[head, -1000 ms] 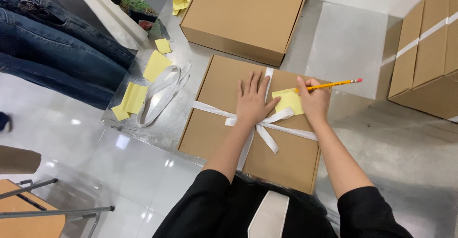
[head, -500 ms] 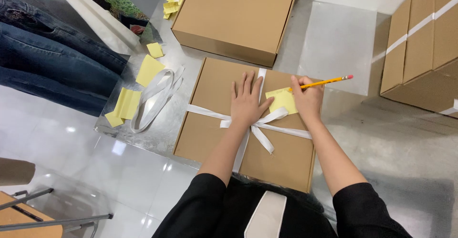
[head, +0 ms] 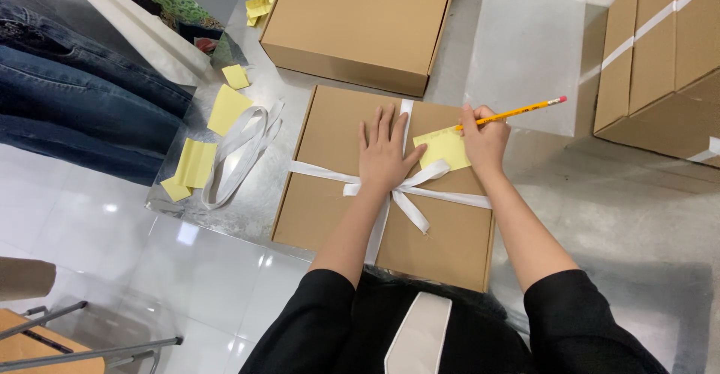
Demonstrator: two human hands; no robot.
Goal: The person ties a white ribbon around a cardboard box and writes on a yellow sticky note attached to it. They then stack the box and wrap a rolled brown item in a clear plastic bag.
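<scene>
A flat brown cardboard box (head: 330, 142) lies in front of me, tied crosswise with a white ribbon (head: 409, 194) knotted in a bow. My left hand (head: 384, 149) rests flat on the lid beside the bow, fingers spread, its thumb touching a yellow sticky note (head: 442, 148). The note lies on the lid to the right of the ribbon. My right hand (head: 485, 142) grips a yellow pencil (head: 517, 110) with its tip on the note's upper edge.
A second brown box (head: 360, 22) sits behind the first. Loose white ribbon (head: 240, 153) and yellow notes (head: 196, 163) lie to the left, next to folded jeans (head: 82, 104). Ribbon-tied boxes (head: 660, 52) stand at the right. A chair frame (head: 60, 336) is at the bottom left.
Both hands stay on the box lid, the pencil still at the note. Only the view has shifted slightly.
</scene>
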